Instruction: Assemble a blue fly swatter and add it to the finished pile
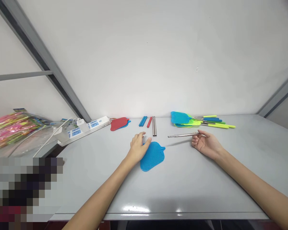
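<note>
A thin metal telescopic rod (182, 135) is pinched in my right hand (206, 143), its free end pointing left above the table. My left hand (138, 147) is at the upper left edge of a blue fly swatter head (155, 156), thumb and fingers apart; I cannot tell whether it touches the head. The head lies flat with its short neck pointing right. Beyond my left hand lie two metal rods (154, 126), a red handle grip (149, 122) and two blue handle grips (143, 121).
At the back right lies a pile of fly swatters with blue heads (181, 117) and yellow-green handles (218, 126). A red swatter head (120, 123) lies over a blue one at back left. Beside them are a white power strip (86, 129) with cables and plastic-wrapped colourful items (9, 131).
</note>
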A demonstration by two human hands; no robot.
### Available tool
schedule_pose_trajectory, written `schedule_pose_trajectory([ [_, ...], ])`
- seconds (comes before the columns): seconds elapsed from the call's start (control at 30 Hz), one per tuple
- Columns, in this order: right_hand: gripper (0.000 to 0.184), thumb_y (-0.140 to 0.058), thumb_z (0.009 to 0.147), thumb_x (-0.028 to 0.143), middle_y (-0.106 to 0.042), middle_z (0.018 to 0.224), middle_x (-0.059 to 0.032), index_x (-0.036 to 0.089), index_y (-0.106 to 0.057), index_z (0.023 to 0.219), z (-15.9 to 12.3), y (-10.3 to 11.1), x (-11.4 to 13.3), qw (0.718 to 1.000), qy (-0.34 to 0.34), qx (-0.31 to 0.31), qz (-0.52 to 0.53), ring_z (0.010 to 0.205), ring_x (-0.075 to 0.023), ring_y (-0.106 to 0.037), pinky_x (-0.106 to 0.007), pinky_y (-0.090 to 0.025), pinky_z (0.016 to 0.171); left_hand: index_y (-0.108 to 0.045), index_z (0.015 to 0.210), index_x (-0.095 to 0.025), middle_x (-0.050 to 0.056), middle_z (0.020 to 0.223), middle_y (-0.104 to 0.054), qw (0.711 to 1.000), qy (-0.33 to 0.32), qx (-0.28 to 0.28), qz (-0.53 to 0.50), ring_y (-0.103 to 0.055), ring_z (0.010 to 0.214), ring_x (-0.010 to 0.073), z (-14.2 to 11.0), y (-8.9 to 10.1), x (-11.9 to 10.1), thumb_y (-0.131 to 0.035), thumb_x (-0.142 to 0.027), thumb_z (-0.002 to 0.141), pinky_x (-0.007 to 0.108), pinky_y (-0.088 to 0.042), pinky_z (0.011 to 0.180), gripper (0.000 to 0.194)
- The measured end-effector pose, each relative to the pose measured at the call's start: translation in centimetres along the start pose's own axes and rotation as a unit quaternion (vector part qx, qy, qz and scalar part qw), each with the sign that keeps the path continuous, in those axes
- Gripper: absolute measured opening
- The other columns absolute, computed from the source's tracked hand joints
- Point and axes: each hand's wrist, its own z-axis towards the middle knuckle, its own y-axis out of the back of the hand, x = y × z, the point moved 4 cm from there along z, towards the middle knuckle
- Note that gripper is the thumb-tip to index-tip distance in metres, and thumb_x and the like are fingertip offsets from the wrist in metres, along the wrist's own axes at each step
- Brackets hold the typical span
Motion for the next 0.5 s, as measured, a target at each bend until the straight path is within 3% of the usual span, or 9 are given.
schedule_pose_trajectory([
  [0.13,0.017,-0.042,0.076,0.026,-0.041,0.053,-0.0005,0.019,-0.042,0.060,0.0,0.2,0.2,1.000,0.013,-0.015,0.000,0.046,-0.0117,-0.044,-0.029,-0.044,0.049,-0.040,0.113,-0.022,0.008,0.113,-0.044,0.997,-0.042,0.066,0.001,-0.039,0.106,0.0231,-0.3,0.1,-0.9,-0.034,-0.054,0.074,0.039,-0.029,0.088,0.051],
  [0.3,0.014,-0.046,0.074,0.027,-0.044,0.054,-0.0009,0.019,-0.044,0.063,-0.3,0.0,0.2,0.999,0.002,-0.034,0.029,0.047,-0.0110,-0.044,-0.028,-0.042,0.046,-0.028,0.124,-0.028,0.008,0.123,-0.036,0.972,-0.149,0.173,0.061,-0.029,0.113,0.0288,-1.4,-0.3,-1.6,-0.049,-0.063,0.058,0.044,-0.021,0.092,0.077],
  [0.5,0.012,-0.048,0.073,0.026,-0.044,0.054,-0.0004,0.017,-0.047,0.065,-0.3,-0.3,0.2,0.999,0.016,-0.035,0.026,0.046,-0.0095,-0.042,-0.025,-0.040,0.043,-0.034,0.120,-0.023,0.010,0.124,-0.032,0.963,-0.170,0.182,0.102,-0.026,0.113,0.0296,-1.4,-0.9,-1.3,-0.048,-0.068,0.054,0.043,-0.019,0.092,0.081],
])
